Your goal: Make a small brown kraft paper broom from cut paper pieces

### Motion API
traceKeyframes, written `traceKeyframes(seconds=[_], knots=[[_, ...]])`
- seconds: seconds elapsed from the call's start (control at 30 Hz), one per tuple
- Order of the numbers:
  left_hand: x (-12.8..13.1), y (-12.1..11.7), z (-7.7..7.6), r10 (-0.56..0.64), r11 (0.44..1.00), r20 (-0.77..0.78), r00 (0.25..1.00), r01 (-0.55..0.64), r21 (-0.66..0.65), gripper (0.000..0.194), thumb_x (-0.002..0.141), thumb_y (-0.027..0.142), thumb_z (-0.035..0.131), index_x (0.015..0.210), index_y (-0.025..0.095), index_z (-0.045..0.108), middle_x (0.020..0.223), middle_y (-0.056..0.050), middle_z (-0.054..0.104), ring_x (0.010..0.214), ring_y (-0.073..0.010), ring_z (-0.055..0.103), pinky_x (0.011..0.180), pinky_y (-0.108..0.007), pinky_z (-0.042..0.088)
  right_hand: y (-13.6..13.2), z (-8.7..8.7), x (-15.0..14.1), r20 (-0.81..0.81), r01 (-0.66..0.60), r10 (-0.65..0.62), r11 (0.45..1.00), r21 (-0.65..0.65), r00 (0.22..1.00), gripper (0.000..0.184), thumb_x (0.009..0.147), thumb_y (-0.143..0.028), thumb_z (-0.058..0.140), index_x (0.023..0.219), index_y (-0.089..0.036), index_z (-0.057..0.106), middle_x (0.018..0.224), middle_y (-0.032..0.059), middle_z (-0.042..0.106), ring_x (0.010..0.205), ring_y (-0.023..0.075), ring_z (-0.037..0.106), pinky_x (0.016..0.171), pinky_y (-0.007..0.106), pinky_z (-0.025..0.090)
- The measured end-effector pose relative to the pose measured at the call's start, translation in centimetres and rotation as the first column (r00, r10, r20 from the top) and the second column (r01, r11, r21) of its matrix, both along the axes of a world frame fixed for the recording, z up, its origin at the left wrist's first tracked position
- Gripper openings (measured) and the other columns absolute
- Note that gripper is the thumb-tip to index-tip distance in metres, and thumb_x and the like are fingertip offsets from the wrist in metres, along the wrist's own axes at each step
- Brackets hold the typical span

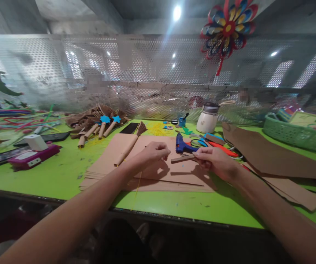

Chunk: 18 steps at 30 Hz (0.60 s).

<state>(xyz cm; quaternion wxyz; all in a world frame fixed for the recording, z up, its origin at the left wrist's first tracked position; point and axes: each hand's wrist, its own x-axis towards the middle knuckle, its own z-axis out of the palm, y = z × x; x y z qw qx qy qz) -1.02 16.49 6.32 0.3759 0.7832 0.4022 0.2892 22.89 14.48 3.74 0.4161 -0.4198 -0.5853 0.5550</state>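
Holding a strip (182,159) by its far-right end, between thumb and fingers of the right hand (215,159), narrow grip closed on it. Held above the paper stack (147,183), free end pointing left toward the left hand (158,152), with a shadow cast below. Curling the left fingers inward just beside, apart from the strip; cannot tell whether anything is pinched there.

Beneath both hands, on the green table (64,172), brown sheets stacked with edges fanned at the near left. On top, left of the left hand, a fringed roll (126,149), lying slantwise with the brush-like end away.

Just beyond the right hand, a blue glue gun (182,143), and next to it an orange tool (225,149) among cords. Farther back, a white jar (207,123) with a dark lid, standing upright, and a small blue pot (182,122) to its left. Near the pot, yellow shreds (158,129).

To the left, more rolls (102,130) heaped together, with blue cutouts (104,119) on them; farther left, a white block (36,142) on a purple device (34,157).

To the right, a large brown sheet (270,157) and a green basket (297,137). Behind everything, a perforated screen (147,73), with a colourful flower ornament (228,28) high at right.
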Motion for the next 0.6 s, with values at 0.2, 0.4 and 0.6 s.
traceKeyframes(seconds=[0.2, 0.4, 0.6], knots=[[1.1, -0.7, -0.4, -0.112, 0.989, -0.034, 0.993, 0.115, 0.094, 0.028, 0.079, 0.038, 0.053, 0.088, 0.014, 0.065, 0.077, -0.003, 0.063, 0.069, -0.0125, 0.053, 0.062, -0.023, 0.04, -0.8, 0.2, -0.9, 0.062, -0.042, 0.041, 0.999, 0.009, 0.997, 0.03, 0.069, -0.039, 0.069, 0.059, -0.016, 0.051, 0.052, -0.0046, 0.045, 0.046, 0.0072, 0.034, 0.045, 0.024, 0.02], [1.0, -1.7, -0.6, -0.176, 0.984, -0.136, 0.975, 0.177, -0.006, 0.029, 0.081, 0.036, 0.05, 0.087, 0.015, 0.068, 0.074, -0.003, 0.063, 0.063, -0.0117, 0.051, 0.055, -0.021, 0.037, -1.4, 0.4, -1.5, 0.211, -0.083, 0.066, 0.994, 0.074, 0.975, 0.03, 0.072, -0.042, 0.065, 0.064, -0.015, 0.056, 0.051, -0.0043, 0.046, 0.047, 0.0081, 0.037, 0.048, 0.024, 0.025], [1.6, -2.1, -0.5, -0.222, 0.975, -0.059, 0.973, 0.223, 0.008, 0.027, 0.08, 0.035, 0.051, 0.086, 0.015, 0.067, 0.079, -0.003, 0.064, 0.069, -0.0126, 0.052, 0.061, -0.022, 0.039, -1.7, 0.3, -1.8, 0.24, -0.026, -0.014, 0.986, 0.164, 0.971, 0.03, 0.072, -0.044, 0.065, 0.064, -0.016, 0.057, 0.054, -0.0033, 0.049, 0.05, 0.0092, 0.04, 0.05, 0.025, 0.029]])
